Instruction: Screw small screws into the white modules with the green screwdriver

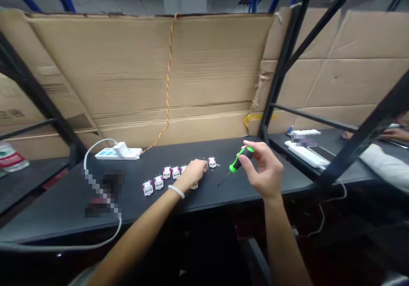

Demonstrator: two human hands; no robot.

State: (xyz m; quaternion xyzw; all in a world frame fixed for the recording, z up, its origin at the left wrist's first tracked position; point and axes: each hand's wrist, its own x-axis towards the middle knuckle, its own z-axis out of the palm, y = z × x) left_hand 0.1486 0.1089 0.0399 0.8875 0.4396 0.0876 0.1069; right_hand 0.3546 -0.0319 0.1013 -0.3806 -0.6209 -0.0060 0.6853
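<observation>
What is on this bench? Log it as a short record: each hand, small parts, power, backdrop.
Left hand: curled low over the black desk; grip hidden
Right hand: holding a green-and-black screwdriver, pointing down and left
Small parts: white-and-purple pieces, several left of the left hand, one just right of it
Power: white power strip with a white plug
Backdrop: cardboard panel, red-and-yellow twisted wire before it
</observation>
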